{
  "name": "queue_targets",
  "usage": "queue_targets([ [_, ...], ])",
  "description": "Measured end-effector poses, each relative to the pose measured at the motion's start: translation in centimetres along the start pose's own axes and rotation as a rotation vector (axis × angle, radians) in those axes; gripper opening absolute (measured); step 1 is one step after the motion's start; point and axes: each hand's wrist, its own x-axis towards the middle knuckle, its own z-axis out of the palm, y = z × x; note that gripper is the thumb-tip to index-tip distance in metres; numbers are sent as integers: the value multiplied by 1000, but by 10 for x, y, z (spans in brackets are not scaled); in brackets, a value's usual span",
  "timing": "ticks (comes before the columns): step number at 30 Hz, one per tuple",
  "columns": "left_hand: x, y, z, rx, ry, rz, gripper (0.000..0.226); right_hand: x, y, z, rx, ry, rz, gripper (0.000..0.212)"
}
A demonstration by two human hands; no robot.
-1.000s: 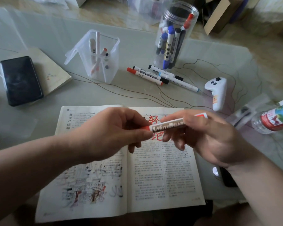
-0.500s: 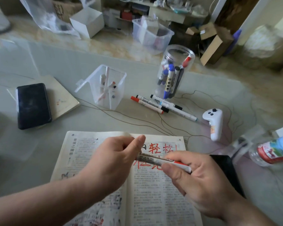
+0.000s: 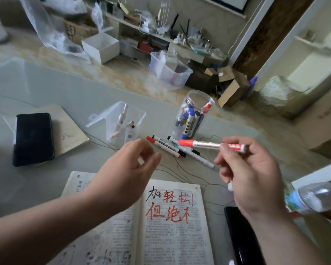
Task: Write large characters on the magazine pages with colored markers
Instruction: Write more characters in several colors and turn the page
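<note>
Above the magazine [image 3: 172, 238] — lower edge cut off, left page half hidden by our forearm [image 3: 46, 228] — our right grip [image 3: 252, 180] pinches a red marker [image 3: 204, 144]; left grip [image 3: 126, 175] loosely curled, empty

The open magazine [image 3: 172, 241] lies on the table [image 3: 65, 88], with large red and black characters [image 3: 168, 207] across the top of its right page. Over the magazine's far right corner, the right hand [image 3: 252, 175] pinches a red marker [image 3: 208, 144], held about level with its red end pointing left. Over the magazine's left page the left hand [image 3: 126, 169] hovers, fingers loosely curled, holding nothing. Beyond the magazine lie loose markers [image 3: 168, 148], then a clear jar [image 3: 196, 111] of markers and a clear box [image 3: 122, 121]. Left of the magazine, a black phone [image 3: 33, 138] rests on a notebook [image 3: 73, 132]; right of it lies a water bottle [image 3: 313, 197].
</note>
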Motion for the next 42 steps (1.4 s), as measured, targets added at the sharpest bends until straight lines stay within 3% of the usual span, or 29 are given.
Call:
queue_targets([
  [5, -7, 0, -7, 162, -59, 125, 25, 101, -26, 5, -238, 148, -224, 9],
  [7, -10, 1, -9, 222, -82, 162, 27, 135, -26, 9, -341, 144, -200, 12],
  [11, -15, 3, -13, 327, -183, 128, 31, 156, -5, 13, -572, 50, -89, 38],
  [15, -16, -2, -12, 503, -386, 78, 32, 123, 32, 21, -690, 59, -154, 18],
  [19, -21, -8, -12, 684, -650, 27, 35, 82, 90, 40, -875, -163, 10, 14],
  [23, -28, -10, -13, 796, -809, 3, 41, 71, 122, 58, -1120, -348, -2, 37],
  [27, -29, -16, -11, 796, -851, -9, 43, 79, 129, 75, -1232, -380, -13, 42],
  [31, -23, -28, -5, 833, -751, 98, 63, 86, 133, 83, -1324, -350, -12, 31],
  [34, -20, -40, -1, 923, -716, 130, 91, 83, 133, 83, -1329, -389, -5, 28],
  [37, -21, -52, 8, 929, -758, 63, 112, 71, 123, 71, -1149, -419, 57, 25],
  [42, -14, -55, 25, 890, -705, 46, 124, 24, 81, 23, -631, -177, 122, 16],
])
